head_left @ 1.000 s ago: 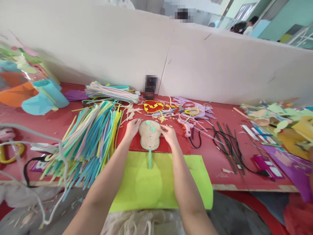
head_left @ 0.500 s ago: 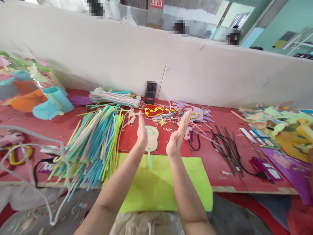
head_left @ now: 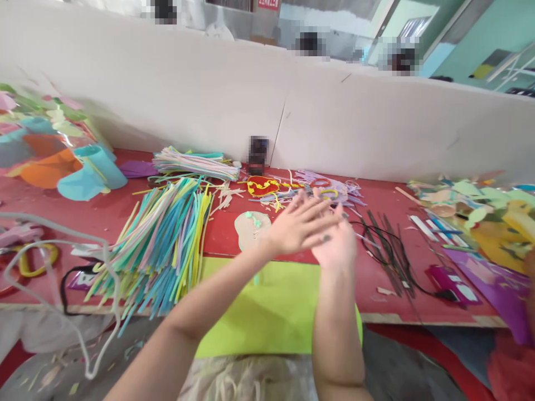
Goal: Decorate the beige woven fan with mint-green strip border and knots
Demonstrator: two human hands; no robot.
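Note:
My left hand point(head_left: 298, 225) is stretched flat with its fingers spread and crosses over the palm of my right hand point(head_left: 337, 242). Both hands hang above the table, and nothing shows in either one. Just left of them lies a pale flower-like craft piece point(head_left: 249, 227) with small green bits on top and a green stem, partly hidden by my left wrist. Its stem reaches onto a lime-green sheet point(head_left: 267, 312) at the table's front edge. Behind my hands are yellow-handled scissors point(head_left: 330, 194), partly covered by my fingers.
A large bundle of coloured fuzzy sticks point(head_left: 167, 245) lies to the left, with blue paper shapes point(head_left: 86, 178) beyond it. On the right are dark thin rods point(head_left: 390, 250), a black cord and a purple box point(head_left: 453, 287). A white partition point(head_left: 200, 94) closes off the back.
My hands were apart, palms facing each other on both sides of the craft piece. Now they have come together to the right, the left laid across the right.

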